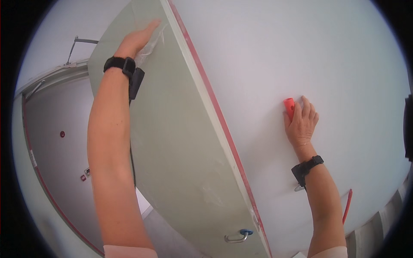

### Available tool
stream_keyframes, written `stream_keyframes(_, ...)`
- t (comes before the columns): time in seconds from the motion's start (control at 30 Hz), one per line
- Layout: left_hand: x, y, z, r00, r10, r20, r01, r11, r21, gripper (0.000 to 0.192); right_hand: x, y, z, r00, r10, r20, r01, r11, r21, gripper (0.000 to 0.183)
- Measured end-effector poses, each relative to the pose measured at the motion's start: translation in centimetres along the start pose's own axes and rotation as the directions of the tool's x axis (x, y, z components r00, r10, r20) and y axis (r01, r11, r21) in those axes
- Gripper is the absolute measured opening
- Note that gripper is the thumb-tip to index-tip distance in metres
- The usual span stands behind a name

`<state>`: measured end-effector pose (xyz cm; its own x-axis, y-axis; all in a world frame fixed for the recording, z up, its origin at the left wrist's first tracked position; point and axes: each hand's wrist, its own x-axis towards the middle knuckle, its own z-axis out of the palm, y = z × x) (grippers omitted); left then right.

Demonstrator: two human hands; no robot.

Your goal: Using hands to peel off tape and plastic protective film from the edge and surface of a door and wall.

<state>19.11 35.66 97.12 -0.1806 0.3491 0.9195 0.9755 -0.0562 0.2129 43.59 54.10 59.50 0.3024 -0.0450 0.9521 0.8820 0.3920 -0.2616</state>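
Observation:
My left hand [138, 38] reaches up to the upper part of a pale green door [167, 129], its fingers pointing toward the door's edge. Clear plastic film [150, 50] runs beside the hand; whether the fingers grip it is hidden. My right hand [301, 121] rests against a white wall [274, 58]. Between its thumb and forefinger is a red plastic tube [290, 108] with a hole in its side, the open end facing up. Black straps with small boxes are around both wrists.
The door stands ajar, with a red strip [213, 106] along its edge and a metal lever handle [237, 239] low down. A door closer arm [85, 40] is at upper left, beside a doorway [61, 106]. A red rod [347, 206] is at lower right.

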Motion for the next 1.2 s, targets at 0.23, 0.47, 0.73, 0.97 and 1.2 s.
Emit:
stream_keyframes(0.23, -1.4, 3.4, 1.0, 0.933, 0.094, 0.348, -0.142, 0.983, 0.116, 0.079, -0.3, 0.2, 0.1, 1.000, 0.020, 0.015, -0.020, 1.000, -0.003, 0.037)
stream_keyframes(0.47, 0.5, 2.5, 0.1, 0.971, -0.069, 0.228, -0.025, 0.924, 0.382, 0.050, -0.1, 0.0, 0.1, 0.999, 0.039, 0.034, -0.040, 0.998, 0.053, 0.039)
stream_keyframes(0.73, 0.5, 2.1, 0.1, 0.941, -0.300, 0.157, 0.273, 0.946, 0.172, 0.024, -0.1, -0.1, 0.1, 0.999, 0.035, 0.035, -0.038, 0.997, 0.063, 0.042)
stream_keyframes(0.97, 0.1, 1.2, 2.1, 0.960, -0.261, 0.097, 0.276, 0.936, -0.220, 0.013, -0.3, 0.0, 0.4, 0.998, 0.039, 0.041, -0.041, 0.998, 0.047, 0.042)
stream_keyframes(1.2, 5.4, -0.8, -3.6, 0.986, 0.160, -0.038, -0.163, 0.935, -0.314, 0.017, -0.2, 0.1, 0.3, 0.999, 0.033, 0.015, -0.033, 0.999, 0.021, 0.040)
